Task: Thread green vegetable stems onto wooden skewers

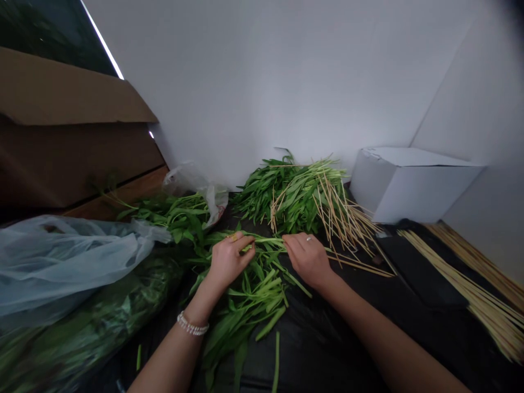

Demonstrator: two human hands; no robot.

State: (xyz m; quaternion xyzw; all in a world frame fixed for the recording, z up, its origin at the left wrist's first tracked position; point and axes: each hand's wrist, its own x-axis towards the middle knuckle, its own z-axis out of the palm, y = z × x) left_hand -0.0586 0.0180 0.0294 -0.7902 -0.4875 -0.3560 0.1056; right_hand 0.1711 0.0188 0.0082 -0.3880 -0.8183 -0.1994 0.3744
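Between my hands stretch several green stems [269, 240] of a leafy vegetable that looks like water spinach. My left hand [231, 256] is closed round their left part, with leaves spreading out beyond it. The fingers of my right hand [307, 255] pinch the stems at their right part. Thin sticks [360, 266] stick out past the right hand; whether it holds them too I cannot tell. Just below lies a loose heap of cut greens [241, 311] on black plastic sheeting [323, 349].
Behind my hands rests a pile of greens [290, 196] with thin sticks [339, 213] across it. Bagged greens and clear plastic bags [73, 262] lie left, near a cardboard box [69, 158]. On the right are a white box [413, 185], a black flat object [421, 273] and long sticks [470, 295].
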